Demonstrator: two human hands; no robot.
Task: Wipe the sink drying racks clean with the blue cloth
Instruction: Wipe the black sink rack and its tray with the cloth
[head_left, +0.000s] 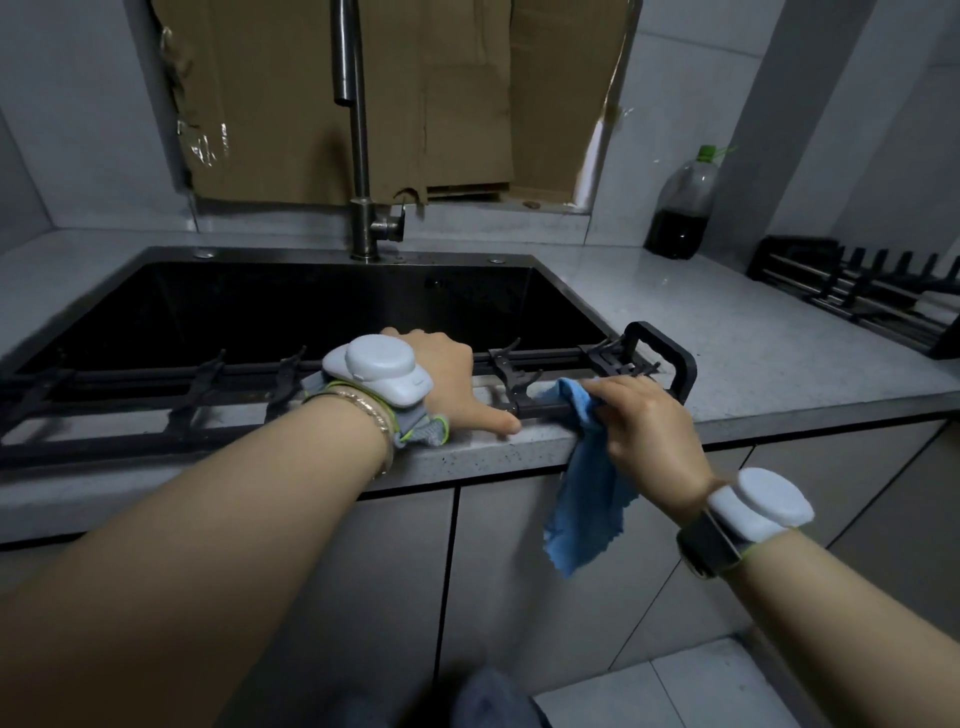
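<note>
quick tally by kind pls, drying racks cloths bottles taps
drying racks: 2
blue cloth: 1
bottle: 1
tap: 1
total: 5

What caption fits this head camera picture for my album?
Right hand wipes the black drying rack with a blue cloth while the left hand holds it at the sink.

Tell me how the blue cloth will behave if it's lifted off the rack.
Probably floppy: the blue cloth hangs limp from the right hand, its tail dropping past the counter edge. Likely light: it creases and folds freely. It seems unlikely to slide off by itself, bunched round the drying rack bar.
</note>
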